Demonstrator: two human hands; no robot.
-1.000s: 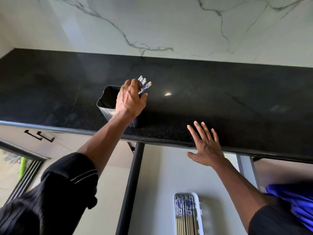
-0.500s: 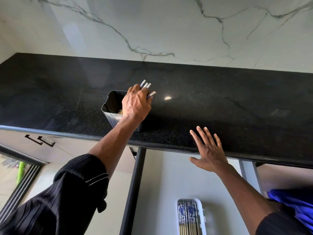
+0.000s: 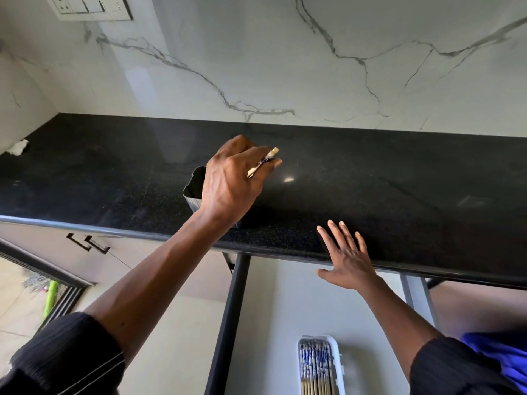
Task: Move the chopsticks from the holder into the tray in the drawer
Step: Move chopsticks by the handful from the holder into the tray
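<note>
Chopsticks (image 3: pixel 263 163) are sticking out of our left hand (image 3: pixel 231 183), which is closing around them above the dark holder (image 3: pixel 194 186) on the black counter (image 3: pixel 399 181). Our right hand (image 3: pixel 346 260) is hovering open, fingers spread, at the counter edge, while more chopsticks are lying in the white tray (image 3: pixel 338 363) in the open drawer (image 3: pixel 285 309).

Black speckled countertop (image 3: pixel 370 178), white grey-veined wall (image 3: pixel 256 67), blue-and-white patterned chopsticks (image 3: pixel 315 363) in a white tray (image 3: pixel 338 366).

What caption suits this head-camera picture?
Left hand lifts chopsticks from the holder toward the drawer tray.
</note>
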